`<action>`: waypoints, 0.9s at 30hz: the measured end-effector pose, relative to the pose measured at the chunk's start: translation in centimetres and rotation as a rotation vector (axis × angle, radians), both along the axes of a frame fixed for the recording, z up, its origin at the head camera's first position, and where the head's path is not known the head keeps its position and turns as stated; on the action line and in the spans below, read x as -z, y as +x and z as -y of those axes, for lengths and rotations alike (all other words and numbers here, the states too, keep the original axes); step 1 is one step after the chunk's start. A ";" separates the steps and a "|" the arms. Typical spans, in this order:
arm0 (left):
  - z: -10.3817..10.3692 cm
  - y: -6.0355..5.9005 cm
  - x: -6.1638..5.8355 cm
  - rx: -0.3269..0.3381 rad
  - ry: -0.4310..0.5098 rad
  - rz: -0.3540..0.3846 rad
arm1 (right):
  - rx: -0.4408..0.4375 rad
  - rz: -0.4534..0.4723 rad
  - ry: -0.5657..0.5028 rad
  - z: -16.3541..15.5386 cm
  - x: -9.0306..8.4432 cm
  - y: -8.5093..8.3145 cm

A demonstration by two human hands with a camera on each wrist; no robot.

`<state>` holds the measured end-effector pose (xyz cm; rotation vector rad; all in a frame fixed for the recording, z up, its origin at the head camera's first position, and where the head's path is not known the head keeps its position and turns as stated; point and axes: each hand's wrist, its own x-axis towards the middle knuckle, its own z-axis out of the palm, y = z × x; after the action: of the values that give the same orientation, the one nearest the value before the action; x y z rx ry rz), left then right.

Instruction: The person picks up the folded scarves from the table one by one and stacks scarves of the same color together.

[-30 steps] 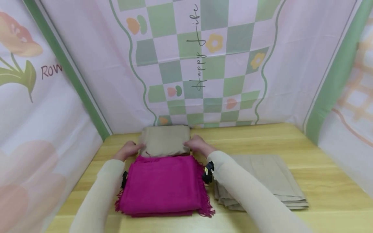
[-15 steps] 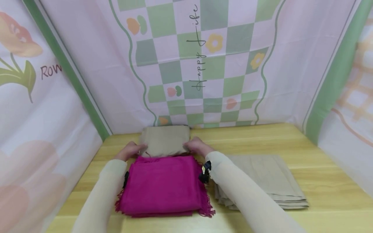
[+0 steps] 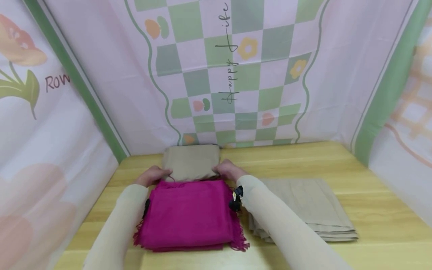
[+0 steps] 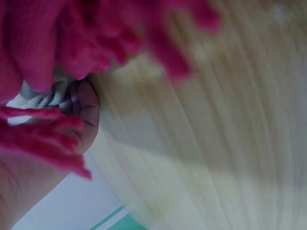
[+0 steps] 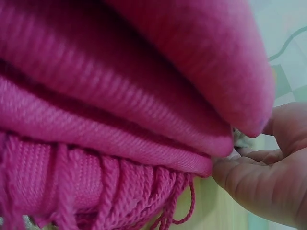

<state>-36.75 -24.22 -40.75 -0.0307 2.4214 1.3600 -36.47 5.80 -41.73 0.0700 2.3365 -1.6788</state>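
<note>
A small folded beige cloth (image 3: pixel 191 162) lies at the back of the wooden table (image 3: pixel 371 210), against the backdrop. Right in front of it lies a folded magenta fringed scarf (image 3: pixel 189 213), which fills the right wrist view (image 5: pixel 120 96). My left hand (image 3: pixel 153 175) is at the beige cloth's near left corner, fingers curled on it. My right hand (image 3: pixel 228 170) pinches its near right corner, and a bit of beige shows between thumb and fingers (image 5: pixel 268 187). In the left wrist view, curled fingers (image 4: pixel 84 112) show beneath the scarf's fringe (image 4: pixel 53 143).
A larger folded beige cloth (image 3: pixel 303 208) lies to the right of the scarf, under my right forearm. Printed fabric walls (image 3: pixel 236 75) close in the table at the back and both sides. Bare wood shows at the right and along the front edge.
Both hands have slid a little toward me along the small beige cloth's sides, down to its near corners. The cloths have not visibly moved.
</note>
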 end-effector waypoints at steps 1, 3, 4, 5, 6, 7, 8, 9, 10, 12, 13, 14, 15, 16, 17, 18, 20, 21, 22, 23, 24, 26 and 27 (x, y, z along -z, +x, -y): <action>0.0 0.0 0.0 0.002 -0.003 0.001 | -0.001 -0.011 0.028 0.0 0.0 0.0; -0.1 0.0 -0.1 0.017 -0.008 -0.001 | 0.001 -0.027 0.076 0.0 0.0 -0.1; -0.1 -0.1 -0.1 0.021 -0.011 -0.004 | 0.002 -0.034 0.092 0.0 0.0 -0.1; -0.1 -0.1 -0.1 0.023 -0.013 -0.007 | 0.003 -0.041 0.104 0.1 0.1 -0.2; -0.2 -0.1 -0.1 0.020 -0.014 -0.008 | 0.006 -0.041 0.107 0.1 0.1 -0.2; -0.2 -0.2 -0.1 0.017 -0.012 -0.010 | 0.009 -0.042 0.113 0.1 0.1 -0.3; -0.2 -0.2 -0.1 0.020 -0.012 -0.014 | 0.011 -0.046 0.117 0.2 0.1 -0.4; -0.2 -0.3 -0.1 0.019 -0.010 -0.016 | 0.012 -0.049 0.117 0.2 0.1 -0.4; -0.2 -0.3 -0.1 0.025 -0.008 -0.019 | 0.013 -0.050 0.121 0.2 0.1 -0.4; -0.2 -0.2 -0.1 0.026 -0.005 -0.018 | 0.011 -0.057 0.131 0.3 0.1 -0.4; -0.2 -0.2 -0.1 0.032 -0.006 -0.019 | 0.009 -0.060 0.133 0.3 0.1 -0.4; -0.1 -0.3 -0.1 0.040 -0.009 -0.019 | 0.006 -0.063 0.133 0.3 0.0 -0.4; 0.0 -0.3 -0.1 0.047 -0.008 -0.018 | 0.002 -0.061 0.124 0.4 0.0 -0.4; 0.0 -0.3 0.0 0.051 -0.007 -0.017 | 0.000 -0.058 0.115 0.4 0.0 -0.4; 0.1 -0.4 0.0 0.049 -0.001 -0.016 | -0.004 -0.054 0.097 0.5 -0.1 -0.4; 0.1 -0.5 0.2 0.051 0.008 -0.017 | -0.006 -0.044 0.072 0.5 -0.1 -0.4; 0.2 -0.6 0.3 0.051 0.035 -0.018 | -0.009 -0.020 0.018 0.6 -0.2 -0.5; 0.2 -0.6 0.3 0.049 0.051 -0.019 | -0.009 -0.012 -0.007 0.6 -0.2 -0.5; 0.1 -0.6 0.3 0.047 0.063 -0.020 | -0.009 -0.004 -0.022 0.6 -0.2 -0.5; 0.1 -0.6 0.2 0.043 0.075 -0.020 | -0.009 0.003 -0.037 0.6 -0.2 -0.5; 0.1 -0.6 0.2 0.042 0.082 -0.019 | -0.008 0.008 -0.045 0.6 -0.2 -0.5; 0.1 -0.5 0.1 0.036 0.093 -0.015 | -0.006 0.008 -0.048 0.6 -0.2 -0.6; 0.1 -0.5 0.1 0.036 0.097 -0.014 | -0.006 0.009 -0.049 0.7 -0.3 -0.6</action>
<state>-37.24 -24.30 -40.82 0.0472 2.3522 1.4638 -37.04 5.14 -41.47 0.0609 2.2854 -1.7282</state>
